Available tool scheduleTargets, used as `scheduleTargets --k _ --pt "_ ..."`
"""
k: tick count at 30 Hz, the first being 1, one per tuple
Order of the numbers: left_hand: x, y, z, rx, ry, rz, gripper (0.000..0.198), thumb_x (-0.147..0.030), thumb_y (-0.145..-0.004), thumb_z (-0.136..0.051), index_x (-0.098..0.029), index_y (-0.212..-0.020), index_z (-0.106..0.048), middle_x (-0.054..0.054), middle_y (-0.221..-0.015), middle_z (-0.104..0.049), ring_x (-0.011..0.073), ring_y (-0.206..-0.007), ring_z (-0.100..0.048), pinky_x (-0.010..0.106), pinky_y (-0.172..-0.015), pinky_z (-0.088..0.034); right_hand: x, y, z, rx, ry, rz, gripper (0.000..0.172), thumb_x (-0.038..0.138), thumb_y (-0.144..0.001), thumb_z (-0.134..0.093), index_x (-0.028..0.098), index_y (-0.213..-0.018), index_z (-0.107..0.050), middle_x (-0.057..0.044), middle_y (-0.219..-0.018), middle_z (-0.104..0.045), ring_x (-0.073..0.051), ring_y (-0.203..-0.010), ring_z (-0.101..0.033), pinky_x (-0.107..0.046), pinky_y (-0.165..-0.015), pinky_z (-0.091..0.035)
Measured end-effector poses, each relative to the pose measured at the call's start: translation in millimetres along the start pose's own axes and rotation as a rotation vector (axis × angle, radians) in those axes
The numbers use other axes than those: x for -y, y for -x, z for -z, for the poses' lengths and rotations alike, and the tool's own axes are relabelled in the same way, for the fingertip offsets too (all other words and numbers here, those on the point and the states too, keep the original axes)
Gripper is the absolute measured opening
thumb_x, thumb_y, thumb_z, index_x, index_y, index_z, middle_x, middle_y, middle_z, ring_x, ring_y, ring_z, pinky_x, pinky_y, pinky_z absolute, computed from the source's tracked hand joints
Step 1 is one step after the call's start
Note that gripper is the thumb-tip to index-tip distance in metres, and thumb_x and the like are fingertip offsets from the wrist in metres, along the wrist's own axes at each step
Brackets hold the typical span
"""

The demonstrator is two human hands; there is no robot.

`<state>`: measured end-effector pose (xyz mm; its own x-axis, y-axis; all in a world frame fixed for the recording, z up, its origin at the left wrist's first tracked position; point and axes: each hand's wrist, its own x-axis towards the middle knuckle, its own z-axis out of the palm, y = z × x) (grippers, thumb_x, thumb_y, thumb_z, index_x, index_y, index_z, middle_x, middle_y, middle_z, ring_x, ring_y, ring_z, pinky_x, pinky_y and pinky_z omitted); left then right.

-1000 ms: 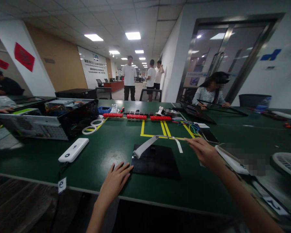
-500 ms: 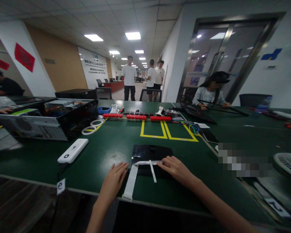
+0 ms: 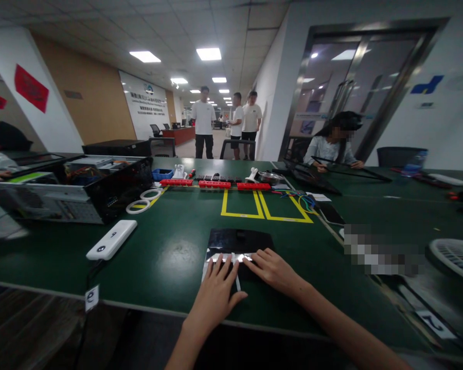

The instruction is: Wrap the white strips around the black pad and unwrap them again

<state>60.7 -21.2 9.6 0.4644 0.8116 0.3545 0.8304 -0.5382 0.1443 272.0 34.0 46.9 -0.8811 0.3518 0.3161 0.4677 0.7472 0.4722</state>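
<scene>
A glossy black flat panel (image 3: 241,237) lies on the green table in front of me. Across it runs a flat white ribbon cable (image 3: 237,258), with a thin white strip (image 3: 238,283) pointing toward me. My left hand (image 3: 216,288) rests over the panel's left part, fingers spread and fingertips on the cable; it hides much of the cable's left section. At the cable's right end, my right hand (image 3: 273,268) lies with its fingers stretched out, fingertips touching the cable. Neither hand visibly grasps anything.
A white power bank (image 3: 113,239) with a black cord lies to the left, near an opened computer case (image 3: 73,192). Yellow tape outlines (image 3: 242,215) and red power strips (image 3: 215,184) are farther back. A phone (image 3: 331,213) lies right; a person (image 3: 334,144) sits beyond.
My left hand has moved right and forward from beside the panel onto the cable, covering its folded left part. The right hand stays at the cable's right end. The view has shifted slightly.
</scene>
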Motion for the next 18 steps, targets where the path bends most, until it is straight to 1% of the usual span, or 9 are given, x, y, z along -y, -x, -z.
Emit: scheduleTargets --k 3,7,14,18 --pt "1.0 0.1 -1.5 0.017 -0.010 0.015 0.067 -0.052 -0.087 -0.046 -0.020 -0.143 -0.027 0.013 -0.146 -0.035 0.0344 -0.135 -0.025 0.058 -0.106 -0.025 1.2 0.1 -0.7 0.004 0.006 0.005 0.031 0.008 -0.090 -0.037 0.010 -0.116 -0.055 -0.011 -0.095 -0.063 -0.020 -0.081 -0.053 -0.034 -0.068 -0.039" --pt "1.7 0.1 -0.4 0.045 -0.005 0.020 0.066 -0.055 -0.087 -0.044 -0.020 -0.141 -0.031 0.011 -0.146 -0.036 0.0339 -0.134 -0.028 0.056 -0.106 -0.025 1.8 0.7 -0.3 0.026 0.005 0.001 0.031 0.010 -0.091 -0.037 0.011 -0.115 -0.055 -0.011 -0.096 -0.063 -0.020 -0.082 -0.054 -0.034 -0.069 -0.040" --pt "5.4 -1.8 -2.0 0.045 0.016 0.007 0.068 -0.057 -0.085 -0.044 -0.019 -0.140 -0.032 0.011 -0.145 -0.037 0.0330 -0.135 -0.027 0.057 -0.106 -0.025 2.8 0.3 1.6 0.018 -0.015 -0.005 0.030 0.010 -0.091 -0.037 0.011 -0.114 -0.057 -0.012 -0.094 -0.063 -0.020 -0.082 -0.054 -0.035 -0.069 -0.041" --pt "5.0 -2.3 -1.9 0.053 0.019 0.011 0.067 -0.057 -0.085 -0.044 -0.019 -0.140 -0.033 0.011 -0.145 -0.037 0.0336 -0.135 -0.027 0.058 -0.106 -0.024 4.2 1.3 -0.5 0.063 -0.052 -0.029 0.031 0.010 -0.089 -0.040 0.012 -0.115 -0.056 -0.011 -0.096 -0.063 -0.021 -0.084 -0.054 -0.036 -0.071 -0.042"
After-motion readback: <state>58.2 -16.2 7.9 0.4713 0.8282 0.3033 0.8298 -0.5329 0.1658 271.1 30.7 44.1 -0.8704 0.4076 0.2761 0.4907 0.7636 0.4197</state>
